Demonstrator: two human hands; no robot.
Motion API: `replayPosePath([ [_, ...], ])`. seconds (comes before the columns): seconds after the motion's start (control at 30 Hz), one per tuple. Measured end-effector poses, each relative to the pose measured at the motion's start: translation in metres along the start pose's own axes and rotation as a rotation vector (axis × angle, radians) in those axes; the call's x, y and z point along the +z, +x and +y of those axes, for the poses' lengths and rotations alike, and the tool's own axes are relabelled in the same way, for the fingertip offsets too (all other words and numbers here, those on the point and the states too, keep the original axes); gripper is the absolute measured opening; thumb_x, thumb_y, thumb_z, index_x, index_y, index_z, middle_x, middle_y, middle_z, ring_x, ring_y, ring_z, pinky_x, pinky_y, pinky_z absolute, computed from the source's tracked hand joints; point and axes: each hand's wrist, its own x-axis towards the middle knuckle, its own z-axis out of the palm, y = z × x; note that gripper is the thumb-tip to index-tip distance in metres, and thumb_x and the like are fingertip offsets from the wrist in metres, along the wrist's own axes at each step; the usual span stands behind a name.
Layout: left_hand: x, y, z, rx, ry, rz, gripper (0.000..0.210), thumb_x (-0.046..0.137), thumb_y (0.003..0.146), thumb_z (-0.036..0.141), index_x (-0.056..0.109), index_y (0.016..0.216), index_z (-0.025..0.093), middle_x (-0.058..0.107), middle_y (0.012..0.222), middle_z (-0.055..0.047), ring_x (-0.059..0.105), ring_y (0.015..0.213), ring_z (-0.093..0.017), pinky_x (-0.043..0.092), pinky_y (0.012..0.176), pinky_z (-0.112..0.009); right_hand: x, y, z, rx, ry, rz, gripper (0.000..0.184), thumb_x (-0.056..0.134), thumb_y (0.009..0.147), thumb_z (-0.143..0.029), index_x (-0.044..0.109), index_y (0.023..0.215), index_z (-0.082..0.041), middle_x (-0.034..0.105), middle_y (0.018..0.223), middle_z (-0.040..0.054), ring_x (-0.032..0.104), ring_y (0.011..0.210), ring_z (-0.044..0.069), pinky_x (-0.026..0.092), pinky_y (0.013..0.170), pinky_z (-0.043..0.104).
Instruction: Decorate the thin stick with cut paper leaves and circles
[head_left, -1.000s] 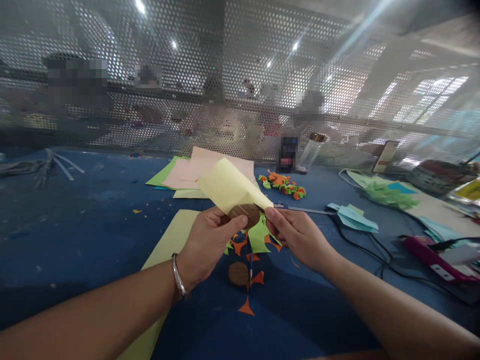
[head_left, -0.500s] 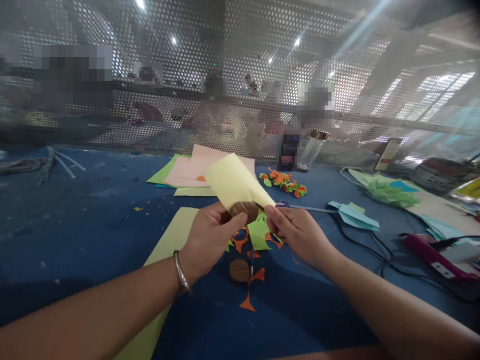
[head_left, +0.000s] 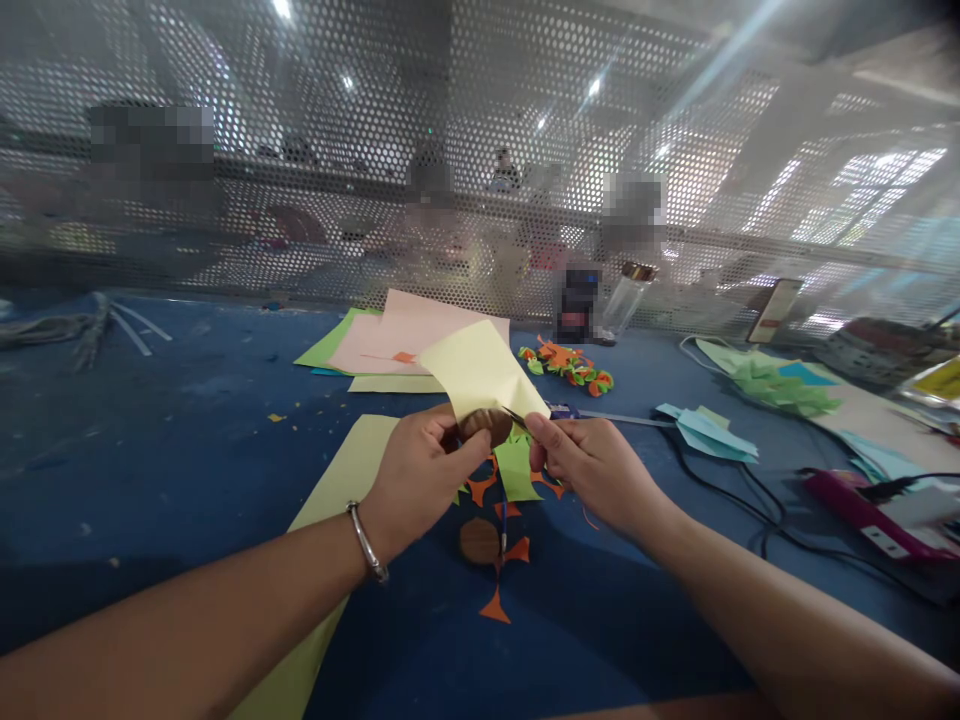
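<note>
My left hand (head_left: 431, 465) grips a sheet of pale yellow paper (head_left: 480, 370) together with a round brown wooden disc (head_left: 487, 425), its thumb pressed on the disc. My right hand (head_left: 592, 460) is closed on a thin dark pointed tool (head_left: 516, 414), whose tip lies against the paper just above the disc; its exact kind is too small to tell. Beneath the hands lie a green paper piece (head_left: 516, 472), orange paper scraps (head_left: 495, 605), a second brown disc (head_left: 478, 540) and a slim blue stick-like thing (head_left: 503, 530).
Pink sheets (head_left: 435, 325) and a long yellow-green sheet (head_left: 352, 470) lie on the blue table. Farther back are orange-green paper decorations (head_left: 574, 370) and a bottle (head_left: 626, 305). At right are blue paper pieces (head_left: 705, 430), black cables and a magenta power strip (head_left: 877, 515).
The yellow paper has dropped slightly and its right corner, curled before, now spreads flatter. The dark tool shows more clearly in my right hand, its tip near the disc.
</note>
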Motion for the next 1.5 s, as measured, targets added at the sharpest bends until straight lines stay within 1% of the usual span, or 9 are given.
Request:
replayPosePath([
  [0.1, 0.0, 0.0, -0.001, -0.018, 0.005, 0.012, 0.015, 0.065, 0.083, 0.027, 0.077, 0.09, 0.02, 0.075, 0.091, -0.004, 0.067, 0.092, -0.022, 0.052, 0.089, -0.035, 0.0, 0.0, 0.002, 0.014, 0.014, -0.004, 0.062, 0.043, 0.092, -0.069, 0.063, 0.064, -0.017, 0.039, 0.046, -0.0045, 0.037, 0.044, 0.009, 0.033, 0.048, 0.022],
  [0.27, 0.004, 0.001, 0.0, -0.129, -0.153, 0.011, 0.017, 0.069, 0.078, 0.024, 0.077, 0.093, 0.018, 0.076, 0.094, -0.004, 0.068, 0.093, -0.021, 0.052, 0.089, -0.033, 0.001, 0.001, 0.002, 0.013, 0.004, -0.01, 0.062, 0.043, 0.091, -0.07, 0.064, 0.065, -0.017, 0.04, 0.046, -0.0045, 0.038, 0.044, 0.009, 0.035, 0.049, 0.022],
  [0.4, 0.004, 0.001, 0.003, -0.196, -0.246, -0.067, 0.017, 0.07, 0.078, 0.022, 0.077, 0.093, 0.018, 0.076, 0.091, -0.003, 0.067, 0.09, -0.017, 0.049, 0.087, -0.029, 0.0, 0.001, 0.001, -0.021, 0.005, -0.022, 0.061, 0.043, 0.092, -0.069, 0.062, 0.065, -0.018, 0.038, 0.047, -0.0048, 0.038, 0.046, 0.009, 0.034, 0.049, 0.022],
  [0.57, 0.002, 0.003, 0.005, -0.245, -0.345, -0.128, 0.016, 0.071, 0.077, 0.02, 0.078, 0.091, 0.018, 0.076, 0.09, -0.004, 0.066, 0.087, -0.016, 0.048, 0.085, -0.028, -0.002, 0.001, -0.001, -0.042, -0.011, -0.043, 0.061, 0.043, 0.093, -0.068, 0.061, 0.064, -0.017, 0.039, 0.049, -0.0047, 0.033, 0.046, 0.008, 0.028, 0.046, 0.021],
  [0.7, 0.001, 0.004, 0.005, -0.252, -0.336, -0.135, 0.016, 0.073, 0.075, 0.021, 0.078, 0.089, 0.017, 0.076, 0.09, -0.006, 0.065, 0.083, -0.016, 0.047, 0.082, -0.029, -0.004, 0.001, -0.003, -0.052, -0.003, -0.055, 0.06, 0.044, 0.093, -0.067, 0.059, 0.063, -0.017, 0.039, 0.05, -0.0051, 0.033, 0.046, 0.008, 0.027, 0.047, 0.022],
  [0.87, 0.0, 0.003, 0.005, -0.252, -0.341, -0.135, 0.017, 0.073, 0.076, 0.02, 0.079, 0.092, 0.017, 0.076, 0.089, -0.005, 0.065, 0.083, -0.015, 0.047, 0.082, -0.027, -0.005, 0.0, -0.005, -0.071, -0.041, -0.046, 0.059, 0.043, 0.094, -0.066, 0.057, 0.062, -0.018, 0.039, 0.05, -0.0048, 0.034, 0.047, 0.008, 0.027, 0.048, 0.023],
  [1.03, -0.001, 0.002, 0.004, -0.216, -0.319, -0.153, 0.017, 0.071, 0.079, 0.017, 0.08, 0.093, 0.02, 0.077, 0.091, -0.002, 0.065, 0.083, -0.013, 0.047, 0.082, -0.024, -0.007, -0.002, -0.006, -0.087, -0.107, -0.036, 0.056, 0.045, 0.095, -0.062, 0.059, 0.063, -0.018, 0.044, 0.051, -0.0041, 0.037, 0.048, 0.009, 0.027, 0.049, 0.024],
  [1.27, 0.0, 0.002, 0.006, -0.217, -0.313, -0.162, 0.02, 0.07, 0.08, 0.017, 0.08, 0.097, 0.021, 0.077, 0.089, -0.003, 0.066, 0.085, -0.014, 0.048, 0.084, -0.026, -0.01, -0.001, -0.006, -0.137, -0.138, -0.033, 0.055, 0.045, 0.096, -0.059, 0.057, 0.062, -0.018, 0.044, 0.052, -0.004, 0.039, 0.051, 0.009, 0.029, 0.051, 0.024],
  [1.5, 0.0, 0.001, 0.007, -0.207, -0.287, -0.184, 0.019, 0.07, 0.08, 0.019, 0.08, 0.096, 0.021, 0.077, 0.091, -0.003, 0.065, 0.083, -0.013, 0.048, 0.083, -0.026, -0.011, -0.002, -0.008, -0.133, -0.153, -0.026, 0.055, 0.045, 0.097, -0.059, 0.057, 0.062, -0.018, 0.045, 0.052, -0.0039, 0.039, 0.051, 0.009, 0.029, 0.052, 0.024],
])
